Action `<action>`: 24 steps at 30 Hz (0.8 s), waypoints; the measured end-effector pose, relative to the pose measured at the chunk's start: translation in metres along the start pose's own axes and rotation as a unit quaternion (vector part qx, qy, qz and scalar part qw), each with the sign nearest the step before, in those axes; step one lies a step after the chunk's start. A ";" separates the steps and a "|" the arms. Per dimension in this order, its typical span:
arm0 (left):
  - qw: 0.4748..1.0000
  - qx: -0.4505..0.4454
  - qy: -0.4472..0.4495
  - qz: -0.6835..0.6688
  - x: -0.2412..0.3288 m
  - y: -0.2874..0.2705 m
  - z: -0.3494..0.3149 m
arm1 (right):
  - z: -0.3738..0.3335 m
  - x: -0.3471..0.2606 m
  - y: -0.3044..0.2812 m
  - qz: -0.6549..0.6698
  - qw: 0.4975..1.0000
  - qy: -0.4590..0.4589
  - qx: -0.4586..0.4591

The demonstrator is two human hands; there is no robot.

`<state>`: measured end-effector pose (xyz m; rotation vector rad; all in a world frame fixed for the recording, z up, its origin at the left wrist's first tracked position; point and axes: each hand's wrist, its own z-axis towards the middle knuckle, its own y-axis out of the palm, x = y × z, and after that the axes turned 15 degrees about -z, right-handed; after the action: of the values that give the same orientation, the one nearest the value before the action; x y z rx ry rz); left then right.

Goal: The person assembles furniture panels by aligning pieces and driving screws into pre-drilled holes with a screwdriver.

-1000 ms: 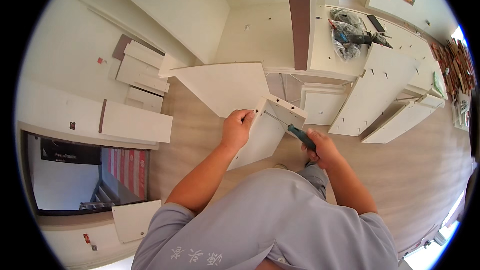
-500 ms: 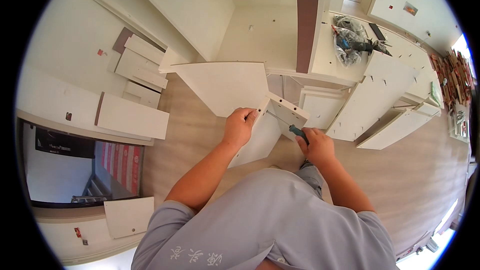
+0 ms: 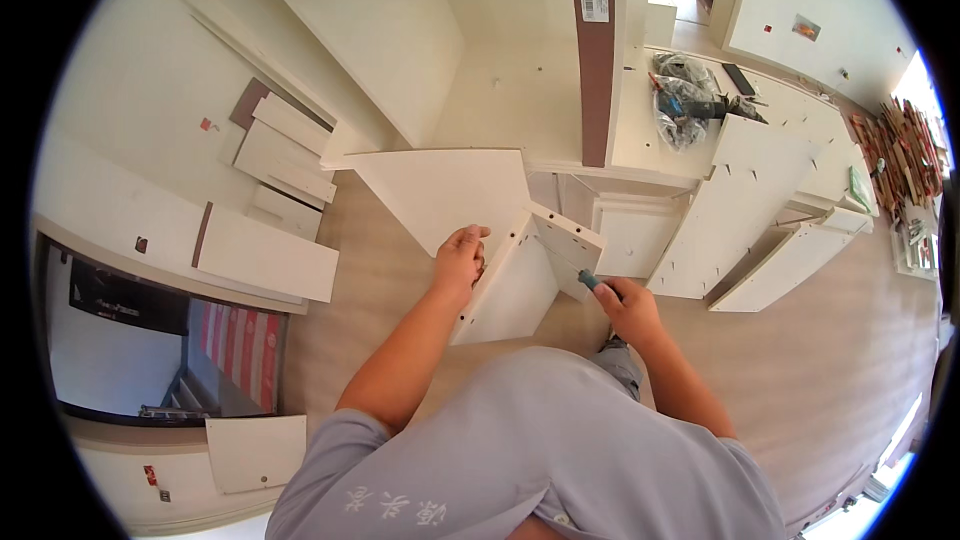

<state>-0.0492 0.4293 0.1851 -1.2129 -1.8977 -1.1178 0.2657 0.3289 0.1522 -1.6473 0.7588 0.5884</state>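
Step in hand: fastening, by the look of it; the person knelt over a half-built white box of furniture panels on the wooden floor (image 3: 380,270) and worked a tool at one corner joint.
Left hand: the left hand (image 3: 460,258) lay over the top edge of the upright side panel (image 3: 505,285), fingers curled down on it, bracing it.
Right hand: the right hand (image 3: 628,310) was closed in a fist round a blue-handled screwdriver (image 3: 588,282), its tip at the lower end of the short cross panel (image 3: 566,246).
Where the work stood: near the middle of the floor, just in front of the large flat panel (image 3: 440,190) and beside a white drawer front (image 3: 632,236).
Around it: loose white boards (image 3: 268,252) lay stacked toward the left edge of the floor; a clear bag of fittings (image 3: 682,105) sat on a panel at the far side.
Next move, as I judged it: it would call for the tool kept square to the joint, with the braced panel held from tilting.
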 end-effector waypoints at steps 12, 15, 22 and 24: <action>0.950 -0.117 -0.105 -0.272 0.018 -0.047 -0.024 | -0.027 -0.022 -0.005 0.104 0.993 -0.027 -0.054; 0.952 -0.109 -0.107 -0.265 0.019 -0.040 -0.037 | -0.030 -0.037 -0.008 0.088 0.993 -0.048 -0.062; 0.955 -0.148 -0.102 -0.236 0.027 -0.027 -0.062 | -0.034 -0.057 -0.016 0.077 0.989 -0.102 -0.077; 0.962 -0.166 -0.088 -0.200 0.027 -0.026 -0.066 | -0.034 -0.060 -0.015 0.073 0.989 -0.110 -0.073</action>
<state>-0.0800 0.3754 0.2290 -1.1603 -2.2199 -1.6426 0.2370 0.3075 0.2128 -1.6355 0.6900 0.9322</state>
